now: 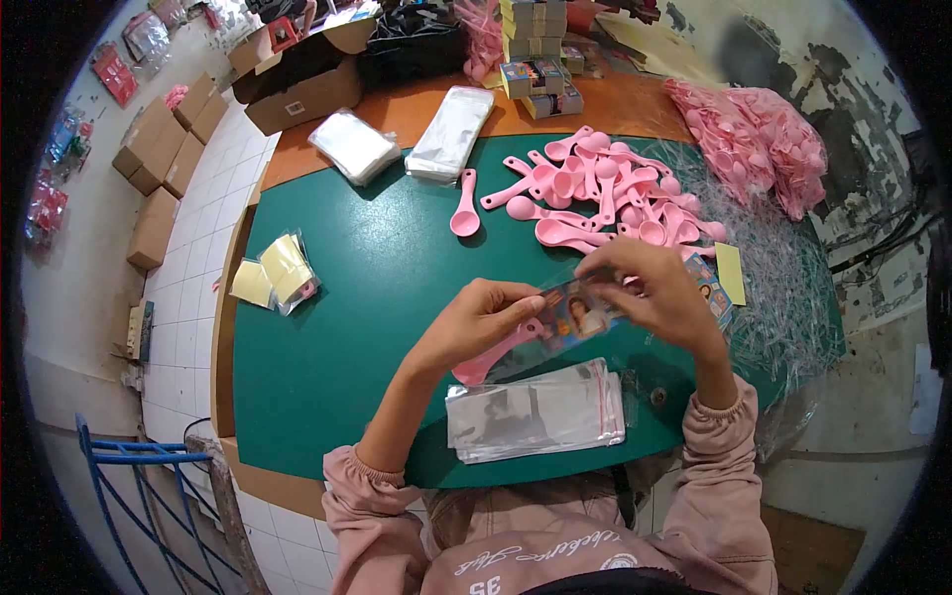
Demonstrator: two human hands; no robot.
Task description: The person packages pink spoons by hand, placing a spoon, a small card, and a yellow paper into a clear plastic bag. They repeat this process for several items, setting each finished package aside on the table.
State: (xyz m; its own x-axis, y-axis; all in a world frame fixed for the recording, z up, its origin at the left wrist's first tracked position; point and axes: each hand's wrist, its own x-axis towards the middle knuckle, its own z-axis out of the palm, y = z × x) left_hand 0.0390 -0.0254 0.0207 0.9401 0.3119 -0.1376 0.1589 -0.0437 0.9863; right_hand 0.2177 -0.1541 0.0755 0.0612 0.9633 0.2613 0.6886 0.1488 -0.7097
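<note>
Above the near part of the green table, my left hand [479, 319] pinches a clear plastic bag [531, 365] with a pink measuring spoon [496, 355] inside it. My right hand [650, 288] has its fingers closed on the far end of a colourful printed card [577, 317]. The card lies at the bag's upper end; how far it sits inside is hard to tell. Right below the hands is a stack of clear plastic bags [535, 416]. More printed cards [706, 288] lie partly hidden behind my right wrist.
Loose pink spoons [605, 188] are heaped beyond my hands, with a single spoon [465, 206] beside them. Filled packets [286, 268] lie at left. Bag stacks [451, 134], card bundles [535, 79] and bagged pink spoons [759, 139] stand farther back. Crumpled clear plastic [788, 288] covers the right edge.
</note>
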